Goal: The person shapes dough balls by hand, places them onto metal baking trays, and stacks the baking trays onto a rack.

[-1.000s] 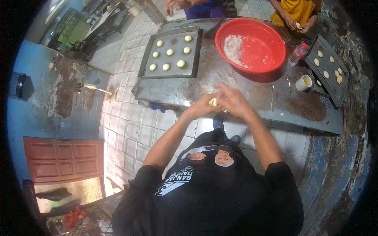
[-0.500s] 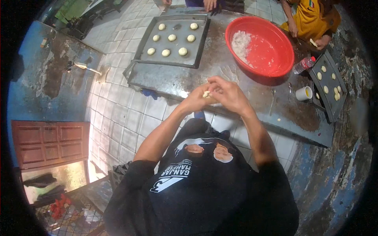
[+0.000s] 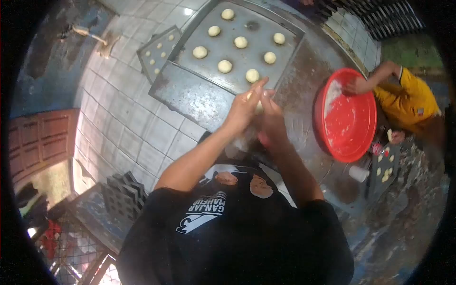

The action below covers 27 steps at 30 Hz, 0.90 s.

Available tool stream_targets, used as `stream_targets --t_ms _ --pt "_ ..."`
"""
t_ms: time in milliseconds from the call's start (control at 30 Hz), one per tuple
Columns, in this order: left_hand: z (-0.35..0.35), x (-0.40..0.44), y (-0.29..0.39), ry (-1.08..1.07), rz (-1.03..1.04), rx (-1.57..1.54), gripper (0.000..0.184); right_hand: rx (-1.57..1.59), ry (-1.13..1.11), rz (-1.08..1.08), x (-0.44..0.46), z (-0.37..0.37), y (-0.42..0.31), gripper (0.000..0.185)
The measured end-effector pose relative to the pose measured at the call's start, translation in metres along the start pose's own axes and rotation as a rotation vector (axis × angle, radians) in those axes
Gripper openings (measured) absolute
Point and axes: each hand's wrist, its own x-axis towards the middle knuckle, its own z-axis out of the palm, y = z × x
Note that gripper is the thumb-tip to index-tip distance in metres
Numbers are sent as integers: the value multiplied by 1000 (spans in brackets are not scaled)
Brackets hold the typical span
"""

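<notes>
Holding one dough piece (image 3: pixel 259 109) between them, left hand (image 3: pixel 241 113) and right hand (image 3: pixel 273 118) meet at the near edge of a tray (image 3: pixel 254 55) bearing eight dough balls (image 3: pixel 240 42).

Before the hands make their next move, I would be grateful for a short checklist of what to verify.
1. Piece of dough between left hand and right hand: ok.
2. Shape of that piece: cannot tell; the hands hide most of it.
3. Dough balls spaced apart on the tray: ok, eight, none touching.
4. Bare space on the tray: ok, for instance at the dark mark.
5. Co-worker's hand clear of the tray: ok, it is at the red basin.
6. Contents of the white cup: cannot tell; its inside is not visible.
</notes>
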Motion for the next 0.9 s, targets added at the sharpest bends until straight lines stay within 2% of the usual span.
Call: stream_targets --t_ms 33,67,100,167,200,233,300,333,400,433,500,567,633,700,767,833,867,900 --pt "-17 14 11 -6 -69 -147 64 -21 -16 162 24 12 -9 37" --pt "-38 31 12 11 -58 -188 62 12 -152 252 63 6 -4 36" --pt "-55 48 13 20 -64 -207 62 -2 -148 267 101 5 -11 36" --pt "-84 79 5 245 57 163 62 -248 -246 331 174 10 -25 35" --pt "-102 88 -9 189 42 -148 65 -505 -130 218 199 35 -47 37" --pt "-119 92 3 252 18 -85 61 -762 -22 98 227 61 -68 38" --pt "-160 87 27 226 -86 165 49 -1251 213 -415 312 47 -55 47" --pt "-177 83 19 245 -102 148 49 -1266 192 -397 358 30 -45 47" --pt "-206 69 -1 396 -25 390 40 -1793 23 -613 429 -5 -20 55" --pt "-218 62 -3 409 -48 381 40 -1798 -3 -593 442 -6 -12 55" --pt "-239 44 -1 450 -61 390 38 -1946 -83 -894 459 -13 5 56" --pt "-248 20 -9 507 -94 455 37 -1883 -126 -824 481 -23 21 54" --pt "-244 7 -19 553 -119 527 36 -1818 -54 -955 484 -37 35 56" --pt "-236 -2 -32 551 -203 439 34 -1852 -56 -887 486 -33 31 59" --pt "-220 5 -39 517 -195 381 31 -1877 -18 -858 485 -31 10 61" --pt "-203 12 -57 453 -246 203 32 -1719 -152 -441 483 -30 -13 68" --pt "-193 21 -51 395 -340 235 32 -1708 -128 -470 475 -25 -25 68" --pt "-183 30 -44 336 -438 268 32 -1569 -103 -458 454 -14 -37 69"
